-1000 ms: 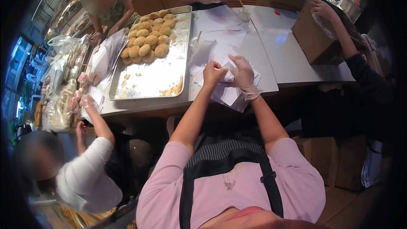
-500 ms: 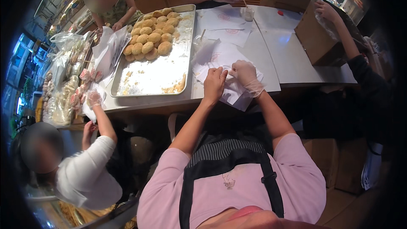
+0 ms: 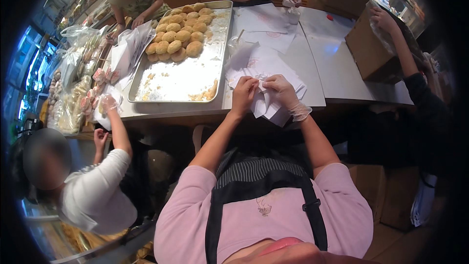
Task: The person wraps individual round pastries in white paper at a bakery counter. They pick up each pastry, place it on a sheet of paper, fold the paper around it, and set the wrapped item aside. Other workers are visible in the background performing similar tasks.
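At the table's near edge both my hands are closed on a white sheet of paper [image 3: 266, 105], pinching its gathered top between my fingertips. My left hand [image 3: 244, 94], bare, grips it from the left. My right hand [image 3: 281, 89], in a clear plastic glove, pinches it from the right, close beside the left fingertips. Whether anything lies inside the folds I cannot see. Under and behind my hands spreads a pile of white paper sheets [image 3: 288, 71] with a faint red print. Left of it is a metal tray [image 3: 222, 51] bearing several round golden buns [image 3: 174, 46] and crumbs.
A small clear cup [image 3: 233, 45] with a stick stands by the tray; a glass jar [image 3: 293, 15] is farther back. Cardboard boxes [image 3: 366, 49] stand right, bagged goods [image 3: 73, 93] left. Co-workers' hands are at the left, the back and the box.
My right hand has turned from a fist over the paper to a fingertip pinch, and both hands now meet at its top. The co-worker's gloved hands at the back have moved by the jar.
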A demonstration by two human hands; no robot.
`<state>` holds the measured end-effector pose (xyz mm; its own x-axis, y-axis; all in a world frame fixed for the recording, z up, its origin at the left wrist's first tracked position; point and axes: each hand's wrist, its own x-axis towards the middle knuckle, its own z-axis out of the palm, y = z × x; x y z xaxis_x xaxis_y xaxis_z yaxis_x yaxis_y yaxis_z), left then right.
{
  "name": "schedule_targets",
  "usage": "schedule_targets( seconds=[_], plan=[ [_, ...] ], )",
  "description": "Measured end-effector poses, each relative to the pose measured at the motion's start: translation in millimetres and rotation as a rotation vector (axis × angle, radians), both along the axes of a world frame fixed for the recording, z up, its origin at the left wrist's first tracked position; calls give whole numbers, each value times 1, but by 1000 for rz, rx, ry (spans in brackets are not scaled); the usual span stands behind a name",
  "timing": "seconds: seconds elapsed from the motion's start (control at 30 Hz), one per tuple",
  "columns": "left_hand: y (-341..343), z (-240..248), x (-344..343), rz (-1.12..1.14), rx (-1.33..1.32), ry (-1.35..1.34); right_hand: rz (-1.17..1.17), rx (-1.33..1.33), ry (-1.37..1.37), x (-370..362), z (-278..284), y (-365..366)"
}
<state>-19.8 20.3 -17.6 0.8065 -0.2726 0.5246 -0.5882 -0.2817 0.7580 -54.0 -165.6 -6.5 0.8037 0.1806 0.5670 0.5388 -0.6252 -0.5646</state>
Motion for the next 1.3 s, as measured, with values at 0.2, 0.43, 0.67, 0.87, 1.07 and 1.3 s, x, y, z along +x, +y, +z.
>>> schedule_targets(
  seconds=[0.2,0.43,0.67,0.87,1.07,1.3],
  plan=[
    [15,4,-33,147,147,-133,199,50,100,-1,3,-14],
    [7,-7,-24,156,210,-246,204,146,159,-4,-6,-13],
    [16,-7,-41,-33,291,-443,-15,117,-53,-10,-10,15],
    [30,0,-59,-176,420,-406,-142,86,-178,-14,-6,28],
    [31,3,-48,-242,393,-328,-137,16,-245,-17,-11,25],
    [23,28,-21,-262,489,-335,69,-43,-165,-23,-1,9]
  ],
)
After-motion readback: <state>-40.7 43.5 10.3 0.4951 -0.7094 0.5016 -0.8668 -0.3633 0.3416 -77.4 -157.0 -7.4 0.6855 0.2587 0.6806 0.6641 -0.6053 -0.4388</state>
